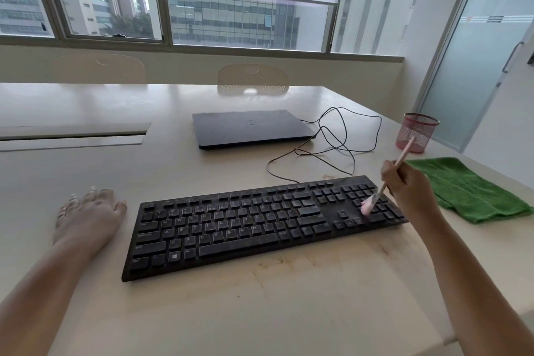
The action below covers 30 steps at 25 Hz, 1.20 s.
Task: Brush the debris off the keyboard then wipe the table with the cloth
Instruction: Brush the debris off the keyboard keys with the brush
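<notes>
office: keyboard (260, 222), laptop (251, 127), meeting table (115, 113)

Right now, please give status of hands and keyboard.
Right hand grips brush, bristles on keyboard numpad. Left hand flat on table. Cloth untouched.

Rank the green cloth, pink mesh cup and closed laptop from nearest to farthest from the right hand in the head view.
From the right hand:
1. Green cloth, just to its right.
2. Pink mesh cup, beyond it at the table's right edge.
3. Closed laptop, far back toward the left.

Soft daylight from the windows (115, 3), faint glare on the table (86, 107), wide-angle bending at edges.
</notes>
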Each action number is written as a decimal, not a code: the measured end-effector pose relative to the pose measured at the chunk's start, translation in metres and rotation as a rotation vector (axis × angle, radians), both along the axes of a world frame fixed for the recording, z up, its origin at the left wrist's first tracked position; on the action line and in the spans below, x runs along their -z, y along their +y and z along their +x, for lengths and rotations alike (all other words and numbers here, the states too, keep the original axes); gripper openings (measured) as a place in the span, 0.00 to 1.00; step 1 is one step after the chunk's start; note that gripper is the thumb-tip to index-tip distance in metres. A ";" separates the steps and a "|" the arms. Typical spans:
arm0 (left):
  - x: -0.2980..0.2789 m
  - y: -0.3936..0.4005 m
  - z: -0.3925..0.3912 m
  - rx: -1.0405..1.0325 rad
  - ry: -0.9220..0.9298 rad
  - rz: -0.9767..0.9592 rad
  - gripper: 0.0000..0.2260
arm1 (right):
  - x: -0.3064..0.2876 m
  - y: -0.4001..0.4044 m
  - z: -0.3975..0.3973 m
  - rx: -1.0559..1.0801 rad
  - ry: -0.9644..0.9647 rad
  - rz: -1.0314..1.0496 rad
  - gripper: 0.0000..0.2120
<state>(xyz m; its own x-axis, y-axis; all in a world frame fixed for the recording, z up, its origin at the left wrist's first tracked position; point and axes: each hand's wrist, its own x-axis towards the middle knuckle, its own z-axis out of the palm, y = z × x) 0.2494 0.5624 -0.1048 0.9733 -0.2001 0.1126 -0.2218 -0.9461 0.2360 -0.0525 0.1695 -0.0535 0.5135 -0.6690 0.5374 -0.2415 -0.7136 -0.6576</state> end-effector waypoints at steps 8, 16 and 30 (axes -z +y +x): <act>0.002 0.000 0.002 0.008 -0.003 -0.003 0.23 | -0.005 0.002 -0.009 0.479 0.136 -0.165 0.23; 0.002 -0.001 0.001 0.004 0.001 0.005 0.23 | -0.001 -0.006 -0.005 0.034 -0.253 0.234 0.28; 0.002 0.000 0.000 -0.005 -0.018 0.013 0.24 | -0.004 -0.006 -0.013 0.250 0.057 -0.002 0.22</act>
<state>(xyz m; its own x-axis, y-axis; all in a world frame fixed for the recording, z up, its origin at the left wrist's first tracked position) 0.2497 0.5622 -0.1070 0.9721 -0.1969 0.1276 -0.2213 -0.9502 0.2196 -0.0654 0.1633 -0.0498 0.3619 -0.7778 0.5139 -0.4468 -0.6285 -0.6367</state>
